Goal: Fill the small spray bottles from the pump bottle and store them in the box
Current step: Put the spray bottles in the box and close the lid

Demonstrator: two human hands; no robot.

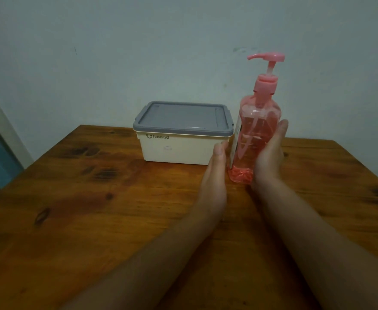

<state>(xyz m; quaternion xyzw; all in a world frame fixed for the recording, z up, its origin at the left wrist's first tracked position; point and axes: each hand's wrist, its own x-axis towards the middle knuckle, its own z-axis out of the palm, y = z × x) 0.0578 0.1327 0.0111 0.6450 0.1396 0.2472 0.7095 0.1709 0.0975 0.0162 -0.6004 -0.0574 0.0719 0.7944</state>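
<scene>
I sit at a brown wooden table (pixel 76 220) with dark knots — a plain pale wall (pixel 138 52) stands behind it.

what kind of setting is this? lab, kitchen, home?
Likely a home room, not a lab: a knotty wooden table pushed against a plain painted wall, with a household storage box and a pink pump bottle on it. No kitchen fittings show.
</scene>
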